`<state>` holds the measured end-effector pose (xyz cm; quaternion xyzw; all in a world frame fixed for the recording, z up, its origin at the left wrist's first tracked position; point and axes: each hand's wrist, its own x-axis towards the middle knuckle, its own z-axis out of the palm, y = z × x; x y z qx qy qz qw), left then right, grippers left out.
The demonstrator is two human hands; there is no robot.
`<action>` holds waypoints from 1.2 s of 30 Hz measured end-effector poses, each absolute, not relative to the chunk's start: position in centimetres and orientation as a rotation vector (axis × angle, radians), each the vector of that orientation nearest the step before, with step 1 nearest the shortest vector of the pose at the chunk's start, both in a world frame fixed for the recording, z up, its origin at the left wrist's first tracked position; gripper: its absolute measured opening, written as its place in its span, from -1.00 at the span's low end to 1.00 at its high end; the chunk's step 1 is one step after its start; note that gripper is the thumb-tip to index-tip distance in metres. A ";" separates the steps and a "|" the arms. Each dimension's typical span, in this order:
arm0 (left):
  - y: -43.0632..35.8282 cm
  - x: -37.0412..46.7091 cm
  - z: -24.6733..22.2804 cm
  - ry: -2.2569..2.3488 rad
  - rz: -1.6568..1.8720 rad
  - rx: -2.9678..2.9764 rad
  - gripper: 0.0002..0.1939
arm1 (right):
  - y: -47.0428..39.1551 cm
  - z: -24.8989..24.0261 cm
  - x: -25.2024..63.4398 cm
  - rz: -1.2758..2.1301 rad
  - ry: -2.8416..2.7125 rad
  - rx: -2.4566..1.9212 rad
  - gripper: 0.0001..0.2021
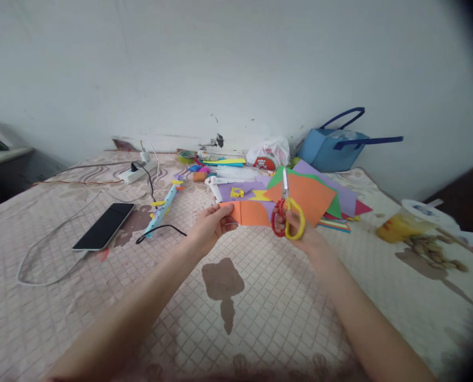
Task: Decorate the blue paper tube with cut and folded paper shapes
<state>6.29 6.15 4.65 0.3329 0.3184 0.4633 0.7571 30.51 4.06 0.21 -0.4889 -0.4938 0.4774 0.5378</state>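
My left hand [216,223] pinches the left end of a small orange paper strip [254,213], which has a crease near that end. In my right hand [296,225] is a pair of scissors [286,185] with one red and one yellow handle, blades pointing up and away from me. The strip's right end reaches the right hand, and whether those fingers also grip it is hidden. Just behind lie larger coloured sheets, an orange one [310,196] on top of a green one [335,204] and a purple one [350,196]. A white glue gun [212,187] rests behind the left hand.
At left a phone [104,227] lies on its cable, near a white power strip [138,172] and a light-blue paper strip [161,211]. A blue bag [332,148] stands against the wall. A tilted plastic cup [403,225] and peanuts [431,250] are at right.
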 end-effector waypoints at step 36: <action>8.5 2.9 4.1 0.530 1.329 0.654 -0.94 | -0.7 -1.3 23.0 1.363 -1.557 -0.991 -0.56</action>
